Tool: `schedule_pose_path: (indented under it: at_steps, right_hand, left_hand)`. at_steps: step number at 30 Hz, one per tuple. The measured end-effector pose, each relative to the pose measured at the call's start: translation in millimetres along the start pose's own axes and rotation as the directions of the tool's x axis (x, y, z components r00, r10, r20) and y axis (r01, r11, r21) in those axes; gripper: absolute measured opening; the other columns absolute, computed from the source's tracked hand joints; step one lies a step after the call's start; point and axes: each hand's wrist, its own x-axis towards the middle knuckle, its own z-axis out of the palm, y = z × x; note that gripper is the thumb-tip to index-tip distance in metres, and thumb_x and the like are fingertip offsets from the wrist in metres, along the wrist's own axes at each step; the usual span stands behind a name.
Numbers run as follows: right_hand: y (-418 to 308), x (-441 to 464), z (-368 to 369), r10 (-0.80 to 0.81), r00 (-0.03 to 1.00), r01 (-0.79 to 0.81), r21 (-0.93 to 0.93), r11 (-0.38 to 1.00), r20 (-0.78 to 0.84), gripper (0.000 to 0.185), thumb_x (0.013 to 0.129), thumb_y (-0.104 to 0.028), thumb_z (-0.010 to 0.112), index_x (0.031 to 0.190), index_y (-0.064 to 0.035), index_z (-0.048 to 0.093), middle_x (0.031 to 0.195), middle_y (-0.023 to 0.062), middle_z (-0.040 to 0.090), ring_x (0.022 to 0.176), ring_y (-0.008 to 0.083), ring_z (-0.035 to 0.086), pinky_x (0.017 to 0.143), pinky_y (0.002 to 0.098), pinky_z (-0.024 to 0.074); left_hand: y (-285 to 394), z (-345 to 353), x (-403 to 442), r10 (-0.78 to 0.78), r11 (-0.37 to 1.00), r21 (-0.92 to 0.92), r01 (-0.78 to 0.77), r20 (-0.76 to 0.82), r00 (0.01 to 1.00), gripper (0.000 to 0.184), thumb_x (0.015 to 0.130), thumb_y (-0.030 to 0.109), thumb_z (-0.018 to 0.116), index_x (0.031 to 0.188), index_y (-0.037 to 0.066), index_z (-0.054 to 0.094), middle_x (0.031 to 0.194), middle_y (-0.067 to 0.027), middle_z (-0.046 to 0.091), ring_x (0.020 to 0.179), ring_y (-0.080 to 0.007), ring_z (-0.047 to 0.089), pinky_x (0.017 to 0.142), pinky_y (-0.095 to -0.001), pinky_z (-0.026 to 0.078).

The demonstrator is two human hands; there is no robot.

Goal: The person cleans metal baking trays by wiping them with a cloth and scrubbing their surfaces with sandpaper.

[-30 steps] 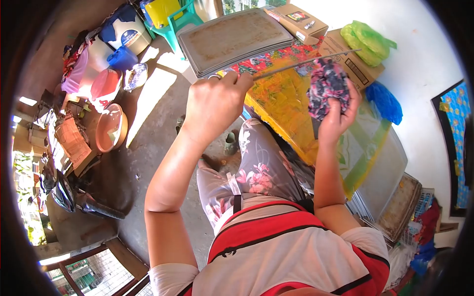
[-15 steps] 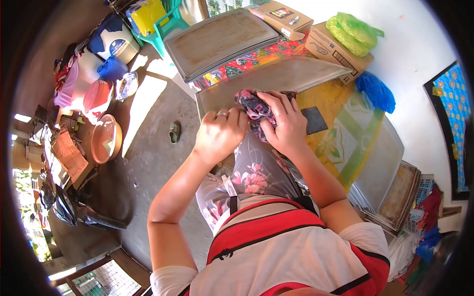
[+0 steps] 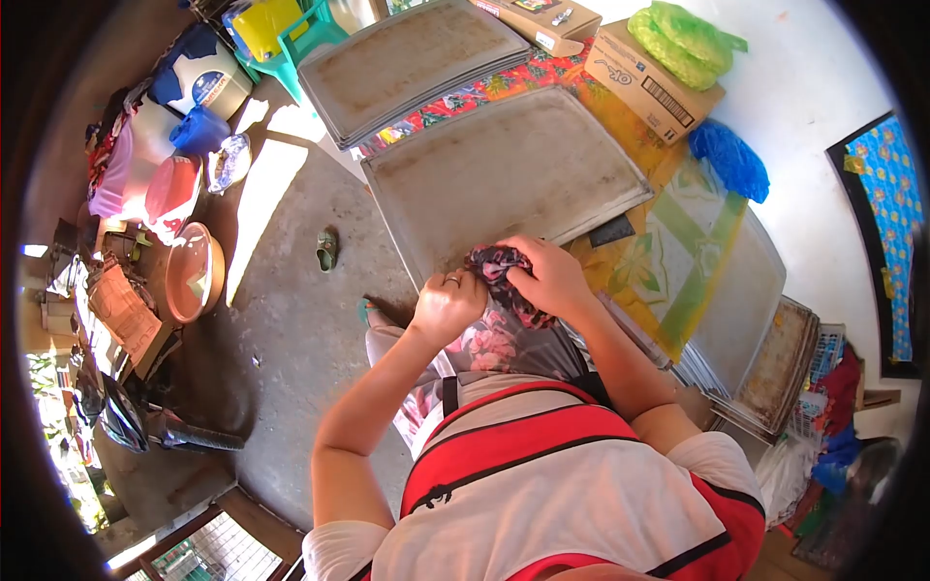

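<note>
A dark pink-and-black patterned cloth [image 3: 504,289] is bunched up in my right hand [image 3: 554,281], its fingers wrapped over it at the near edge of a flat metal tray [image 3: 504,174]. My left hand [image 3: 450,305] is closed at the tray's near left corner, touching the cloth's left side. Its fingers appear to grip the tray edge, though the fingertips are hidden. Brownish stains mark the grey tray, which lies broad face up before me. Below both hands is the flowered fabric [image 3: 489,344] over my lap.
A stack of similar trays [image 3: 417,68] stands on the table's far left. Cardboard boxes [image 3: 654,82], a green plastic bag [image 3: 683,44] and a blue bag [image 3: 728,160] sit beyond. More trays [image 3: 775,378] are stacked at right. A slipper [image 3: 327,250] and a basin [image 3: 194,273] are at left.
The tray has swung from a steeply tilted view to a flatter one, its broad face now showing. Both hands and the cloth have moved down toward my body.
</note>
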Motion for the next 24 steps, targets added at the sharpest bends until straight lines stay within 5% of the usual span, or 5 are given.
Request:
schedule_pose_path:
  at_steps: [11,14,17,20,24]
  right_hand:
    - [5.5,22.9,-3.6,0.15,0.972,0.016,0.682,0.731,-0.183,0.034,0.084,-0.008,0.055,0.116,0.0017,0.057,0.092,0.006,0.064,0.084,0.0117,0.059,0.08,0.0281,0.0482]
    - [-6.0,23.0,14.6,0.183,0.977,-0.041,0.752,0.658,-0.107,0.035,0.082,-0.009,0.057,0.116,0.0009,0.057,0.093,0.0075,0.064,0.085,0.013,0.06,0.08,0.0271,0.048]
    - [-32.9,20.2,44.5,-0.148,0.966,0.211,0.317,0.925,-0.213,0.044,0.079,-0.018,0.065,0.12,-0.0047,0.059,0.116,0.0178,0.063,0.103,0.0308,0.06,0.09,0.0398,0.0449]
    - [-65.9,21.3,78.1,-0.306,0.909,0.335,0.059,0.94,-0.283,0.05,0.078,-0.029,0.072,0.124,-0.0153,0.059,0.131,0.0152,0.054,0.114,0.0366,0.052,0.097,0.0476,0.0377]
    - [-30.5,68.8,73.0,-0.166,0.912,0.259,0.212,0.942,-0.375,0.039,0.083,-0.011,0.066,0.122,-0.0096,0.061,0.118,0.0165,0.06,0.107,0.0284,0.058,0.094,0.0383,0.0443]
  left_hand:
    - [12.2,10.7,-8.0,-0.317,0.867,-0.379,0.324,0.085,0.945,0.008,0.073,0.012,0.063,0.081,0.009,0.062,0.071,-0.0038,0.057,0.067,-0.0204,0.06,0.058,-0.0332,0.047]
    - [3.9,31.3,-11.9,-0.668,0.27,-0.776,0.57,0.276,0.691,0.015,0.085,0.016,0.063,0.096,0.006,0.068,0.086,-0.0058,0.066,0.08,-0.0233,0.065,0.067,-0.037,0.053]
    - [-12.7,16.6,13.2,-0.574,-0.775,-0.629,-0.066,0.656,0.491,0.05,0.101,0.041,0.046,0.141,0.012,0.045,0.13,-0.01,0.055,0.115,-0.023,0.055,0.098,-0.0383,0.044]
    - [8.3,49.7,0.3,-0.512,-0.859,-0.305,-0.411,0.486,0.709,0.058,0.099,0.048,0.045,0.147,0.018,0.035,0.147,-0.0079,0.04,0.134,-0.0258,0.04,0.112,-0.0442,0.032]
    - [13.3,-11.8,26.5,-0.415,-0.879,-0.472,-0.067,0.69,0.593,0.075,0.098,0.065,0.029,0.15,0.011,0.03,0.153,-0.0096,0.035,0.146,-0.0248,0.022,0.119,-0.0464,0.015]
